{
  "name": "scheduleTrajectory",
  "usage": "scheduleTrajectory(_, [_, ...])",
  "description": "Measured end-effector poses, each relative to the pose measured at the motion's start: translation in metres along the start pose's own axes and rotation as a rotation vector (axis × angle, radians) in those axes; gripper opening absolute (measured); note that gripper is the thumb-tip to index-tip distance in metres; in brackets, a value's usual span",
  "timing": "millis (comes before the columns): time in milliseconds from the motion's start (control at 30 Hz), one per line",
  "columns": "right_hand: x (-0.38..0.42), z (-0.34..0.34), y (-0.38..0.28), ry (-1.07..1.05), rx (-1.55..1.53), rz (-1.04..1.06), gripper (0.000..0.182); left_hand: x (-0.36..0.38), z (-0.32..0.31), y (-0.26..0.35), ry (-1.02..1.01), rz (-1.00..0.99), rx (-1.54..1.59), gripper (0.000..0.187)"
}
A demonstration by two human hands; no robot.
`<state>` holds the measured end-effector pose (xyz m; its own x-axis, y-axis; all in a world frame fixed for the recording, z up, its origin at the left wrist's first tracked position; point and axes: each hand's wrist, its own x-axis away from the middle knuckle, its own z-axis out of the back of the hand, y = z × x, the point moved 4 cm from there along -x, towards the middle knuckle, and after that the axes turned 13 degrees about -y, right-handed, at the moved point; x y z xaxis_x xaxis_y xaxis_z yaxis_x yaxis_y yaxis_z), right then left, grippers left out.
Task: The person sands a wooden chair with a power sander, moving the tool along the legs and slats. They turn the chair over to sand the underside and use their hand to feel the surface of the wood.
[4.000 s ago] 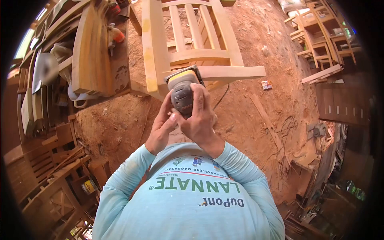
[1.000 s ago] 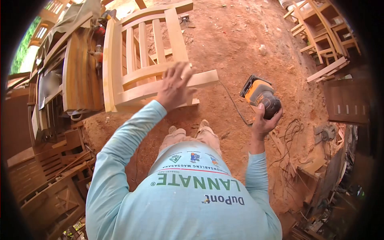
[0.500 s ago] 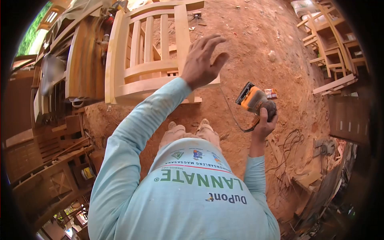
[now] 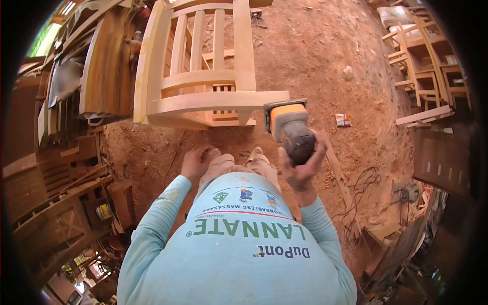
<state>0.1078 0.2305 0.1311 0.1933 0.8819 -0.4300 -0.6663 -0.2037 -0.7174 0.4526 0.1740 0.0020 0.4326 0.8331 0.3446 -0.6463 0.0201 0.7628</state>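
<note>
My right hand [image 4: 305,175] is wrapped around the dark rounded top of an orange and black palm sander [image 4: 295,131]. The sander is held tilted, its flat square pad facing away from me, close by the end of a curved rail on the bare wooden chair [image 4: 221,101]. That chair has upright slats and pale, unpainted wood. My left hand [image 4: 195,162] hangs low beside my left thigh, apart from the chair, with nothing seen in it and its fingers loosely bent.
Reddish dirt covers the ground, with a small packet [image 4: 343,120] lying on it. Stacked wooden furniture [image 4: 427,56] stands at the far right. Striped wooden panels [image 4: 108,66] lean at the left. A tangled cord [image 4: 363,188] lies near a wooden strip at the right.
My left hand has dropped from above the chair rail down beside my thigh. My right hand has brought the sander leftward, nearer to the rail's end, and turned it.
</note>
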Motion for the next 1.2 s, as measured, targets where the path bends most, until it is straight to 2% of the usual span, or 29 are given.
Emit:
scheduleTrajectory(100, [0.004,-0.024,-0.009,0.064,0.071,-0.007,0.084,0.020,0.015,-0.071,-0.113,0.147,-0.107,0.022])
scheduleTrajectory(200, [0.003,-0.040,-0.011,0.127,0.121,-0.028,0.083,0.044,0.035,-0.170,-0.150,0.329,-0.178,0.029])
scheduleTrajectory(400, [0.020,-0.087,-0.029,0.139,0.160,-0.074,0.084,0.082,0.089,-0.236,-0.122,0.433,-0.199,0.034])
scheduleTrajectory(500, [0.034,-0.125,-0.034,0.209,-0.085,-0.154,0.085,0.088,0.110,-0.255,-0.159,0.491,-0.231,0.035])
scheduleTrajectory(700, [0.044,-0.177,-0.077,0.203,-0.352,-0.247,0.084,0.089,0.140,-0.288,-0.185,0.427,-0.316,0.039])
scheduleTrajectory(767, [0.051,-0.189,-0.081,0.192,-0.382,-0.267,0.082,0.086,0.147,-0.300,-0.198,0.457,-0.230,0.041])
scheduleTrajectory(867, [0.050,-0.191,-0.083,0.292,-0.562,-0.385,0.080,0.087,0.152,-0.306,-0.215,0.508,-0.150,0.042])
scheduleTrajectory(1000, [0.036,-0.157,-0.058,0.485,-0.609,-0.525,0.078,0.085,0.154,-0.331,-0.222,0.516,-0.205,0.045])
scheduleTrajectory(1100, [0.029,-0.119,-0.024,0.614,-0.403,-0.521,0.077,0.086,0.154,-0.326,-0.227,0.540,-0.231,0.045])
scheduleTrajectory(1133, [0.026,-0.105,-0.021,0.645,-0.334,-0.521,0.077,0.085,0.153,-0.323,-0.229,0.494,-0.253,0.043])
scheduleTrajectory(1200, [0.018,-0.076,-0.020,0.733,-0.393,-0.533,0.076,0.081,0.148,-0.313,-0.225,0.398,-0.290,0.039])
